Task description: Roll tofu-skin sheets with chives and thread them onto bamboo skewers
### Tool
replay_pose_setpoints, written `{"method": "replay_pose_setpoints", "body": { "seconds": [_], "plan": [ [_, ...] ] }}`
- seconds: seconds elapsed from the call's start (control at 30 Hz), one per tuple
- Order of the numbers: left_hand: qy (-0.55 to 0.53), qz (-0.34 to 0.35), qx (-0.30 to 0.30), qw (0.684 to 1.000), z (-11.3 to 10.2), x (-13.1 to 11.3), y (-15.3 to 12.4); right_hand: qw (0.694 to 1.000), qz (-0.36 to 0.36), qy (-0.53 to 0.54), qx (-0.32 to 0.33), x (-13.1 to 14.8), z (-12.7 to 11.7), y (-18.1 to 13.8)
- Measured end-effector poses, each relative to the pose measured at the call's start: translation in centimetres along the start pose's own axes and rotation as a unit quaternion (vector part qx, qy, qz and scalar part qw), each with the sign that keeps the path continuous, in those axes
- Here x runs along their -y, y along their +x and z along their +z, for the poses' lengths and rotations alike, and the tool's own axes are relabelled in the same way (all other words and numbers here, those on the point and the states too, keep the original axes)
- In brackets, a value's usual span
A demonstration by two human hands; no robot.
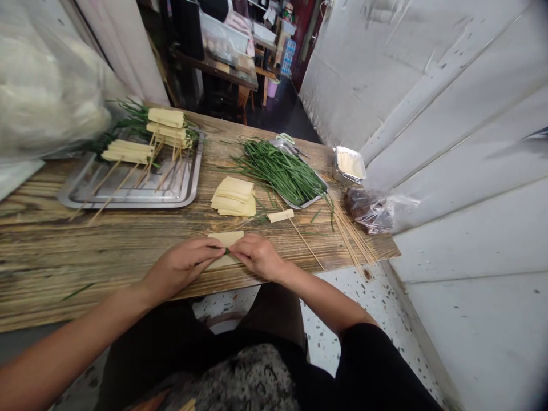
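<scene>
Both hands rest on a pale yellow tofu-skin sheet (226, 238) near the wooden table's front edge. My left hand (184, 264) and my right hand (257, 256) pinch the sheet's near edge around some green chive stems, fingers curled. Just beyond lies a rolled tofu skin (280, 216) on a bamboo skewer (306, 242). A stack of cut tofu-skin sheets (234, 197) sits behind it.
A steel tray (180, 191) at the left holds finished skewered rolls (165, 123). Another tray holds loose chives (282, 171). Loose skewers (353, 240), a plastic bag (377, 210) and a foil container (350, 164) lie at the right by the wall. A bulky plastic bag (43, 91) stands far left.
</scene>
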State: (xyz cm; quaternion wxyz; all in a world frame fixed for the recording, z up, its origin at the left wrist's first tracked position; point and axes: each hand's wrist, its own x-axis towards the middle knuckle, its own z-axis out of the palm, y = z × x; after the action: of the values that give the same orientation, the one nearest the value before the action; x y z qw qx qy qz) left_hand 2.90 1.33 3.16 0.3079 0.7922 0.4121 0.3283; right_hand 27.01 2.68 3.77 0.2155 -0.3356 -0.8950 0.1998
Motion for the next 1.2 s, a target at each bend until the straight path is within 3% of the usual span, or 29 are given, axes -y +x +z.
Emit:
{"method": "replay_pose_setpoints", "body": {
  "seconds": [0.13,0.3,0.53,0.77,0.93,1.1,1.2],
  "plan": [
    [0.058,0.048,0.017,0.997,0.0,0.9,-0.8,0.993,-0.046,-0.108,0.026,-0.1,0.4,-0.4],
    [0.094,0.163,0.019,0.982,0.4,1.4,-0.7,0.972,-0.092,-0.207,0.060,0.4,-0.1,-0.9],
    [0.252,0.319,-0.062,0.912,0.6,1.6,-1.3,0.952,-0.130,-0.256,0.104,1.1,-1.2,-1.1],
    [0.290,0.315,-0.062,0.902,0.6,1.3,-1.3,0.948,-0.114,-0.265,0.134,1.6,-1.3,-0.4],
    [0.298,0.314,-0.067,0.899,0.3,0.7,-1.0,0.943,-0.139,-0.267,0.142,1.9,-1.2,0.0],
    [0.313,0.337,-0.072,0.885,0.3,0.6,-0.9,0.945,-0.107,-0.274,0.141,2.7,-1.6,0.1],
    [0.301,0.330,-0.061,0.893,0.2,0.7,-0.9,0.942,-0.098,-0.278,0.158,3.1,-1.7,0.3]
  ]
}}
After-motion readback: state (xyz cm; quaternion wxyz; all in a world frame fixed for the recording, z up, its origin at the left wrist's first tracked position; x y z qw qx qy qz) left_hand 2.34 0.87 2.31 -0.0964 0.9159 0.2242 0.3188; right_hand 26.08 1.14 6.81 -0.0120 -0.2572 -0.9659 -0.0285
